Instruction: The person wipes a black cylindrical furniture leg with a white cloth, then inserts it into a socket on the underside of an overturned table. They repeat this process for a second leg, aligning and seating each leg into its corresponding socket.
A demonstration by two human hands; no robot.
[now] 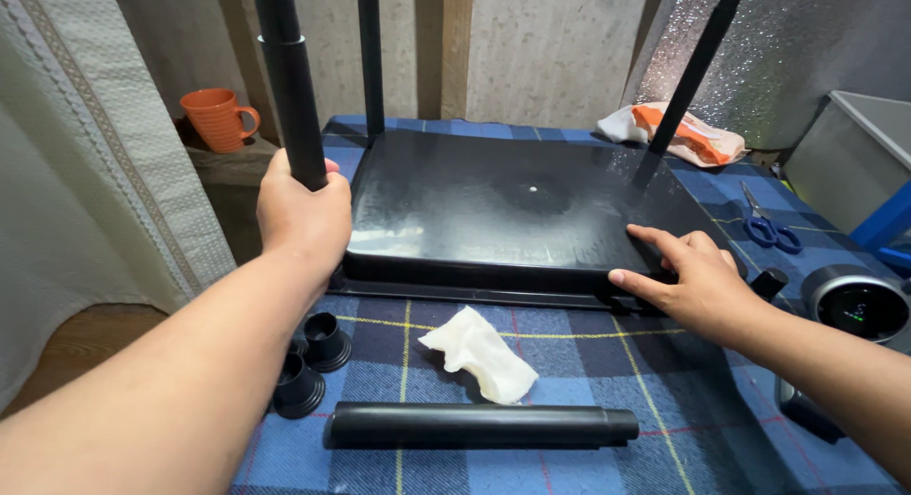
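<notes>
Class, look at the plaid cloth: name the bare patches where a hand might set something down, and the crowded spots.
Bare plaid cloth lies between the white rag and the right hand, and in front of the lying black tube. Crowded: the left edge by the black caps under the left hand, and the right edge by the scissors.

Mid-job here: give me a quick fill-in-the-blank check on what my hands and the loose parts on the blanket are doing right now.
1. The left hand grips an upright black ____ at the corner of the black panel.
2. The right hand rests on the panel's near ____ corner.
3. A loose black tube lies on the plaid blanket, just in front of a crumpled ____ cloth.
4. The mug at far left is ____.

Missing words: tube; right; white; orange
</notes>
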